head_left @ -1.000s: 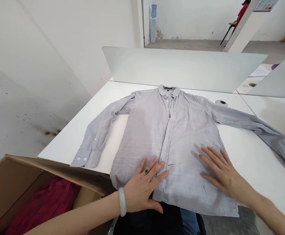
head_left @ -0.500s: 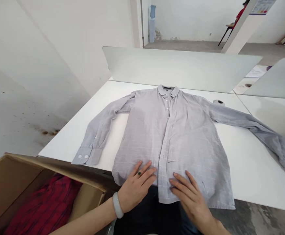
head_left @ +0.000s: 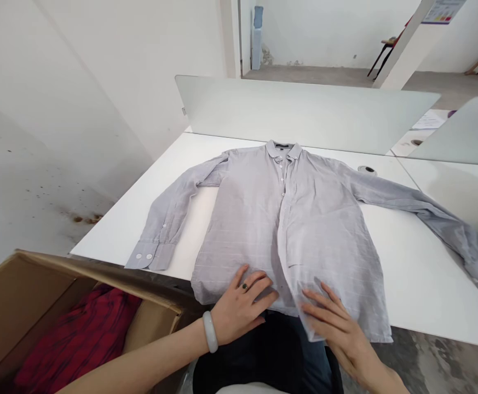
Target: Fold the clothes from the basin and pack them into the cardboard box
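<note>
On the white table point(head_left: 423, 284), our left hand point(head_left: 241, 309) lies open on the grey shirt point(head_left: 239, 235); the grip of our right hand point(head_left: 339, 323) at its hem point(head_left: 370, 338) is unclear.

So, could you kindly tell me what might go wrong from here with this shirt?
The shirt hangs over the table edge at its hem, so it might slide toward the floor. The right hand bunches the front, which could pull the button line askew. The left hand is close to the cardboard box, whose edge could perhaps snag the fabric.
</note>
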Available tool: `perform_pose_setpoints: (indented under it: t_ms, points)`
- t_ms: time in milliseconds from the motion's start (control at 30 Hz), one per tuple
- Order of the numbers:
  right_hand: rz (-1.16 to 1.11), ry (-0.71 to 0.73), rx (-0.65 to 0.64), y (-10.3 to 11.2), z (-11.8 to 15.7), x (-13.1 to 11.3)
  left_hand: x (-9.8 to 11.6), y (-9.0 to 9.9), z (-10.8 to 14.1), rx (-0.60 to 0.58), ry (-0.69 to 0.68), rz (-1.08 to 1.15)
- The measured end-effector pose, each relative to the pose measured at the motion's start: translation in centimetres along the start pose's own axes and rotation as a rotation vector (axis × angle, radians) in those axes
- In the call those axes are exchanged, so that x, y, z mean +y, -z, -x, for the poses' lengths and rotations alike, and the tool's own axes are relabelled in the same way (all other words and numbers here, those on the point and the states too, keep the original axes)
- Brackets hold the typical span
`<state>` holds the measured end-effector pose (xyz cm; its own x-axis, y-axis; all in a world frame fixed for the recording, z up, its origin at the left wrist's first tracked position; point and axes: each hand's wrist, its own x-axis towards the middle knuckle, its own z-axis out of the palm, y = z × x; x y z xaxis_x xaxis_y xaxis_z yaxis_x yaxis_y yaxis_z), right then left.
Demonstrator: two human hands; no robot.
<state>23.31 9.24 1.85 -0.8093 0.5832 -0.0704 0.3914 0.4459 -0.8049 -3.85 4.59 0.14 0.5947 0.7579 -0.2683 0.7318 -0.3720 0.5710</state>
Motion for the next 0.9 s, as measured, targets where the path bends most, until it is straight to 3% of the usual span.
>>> perform_pose_setpoints:
  t_ms: [133,267,367,433,567,733,900]
  points:
    - [0.201,0.133,-0.196,0.4,1.5,0.4,-0.2,-0.3,0.0,0.031,0.001,0.003]
    - [0.245,0.138,-0.226,0.5,1.8,-0.1,0.0,-0.4,0.0,0.039,0.01,0.014]
    - [0.205,0.092,-0.158,1.0,1.7,-0.2,0.2,0.3,-0.4,0.038,0.056,0.075]
    - [0.201,0.013,-0.045,1.6,2.3,0.2,0.1,0.9,-1.1,0.036,0.063,0.112]
    - [0.317,-0.193,0.155,2.7,5.2,1.5,-0.4,1.2,-2.4,0.035,0.013,0.096]
    - [0.459,-0.29,0.114,2.5,8.7,2.1,-0.6,-0.3,-2.3,0.052,-0.068,-0.007]
    - [0.352,-0.337,0.24,2.4,9.8,2.3,-0.3,-1.3,-1.5,0.042,-0.079,-0.109]
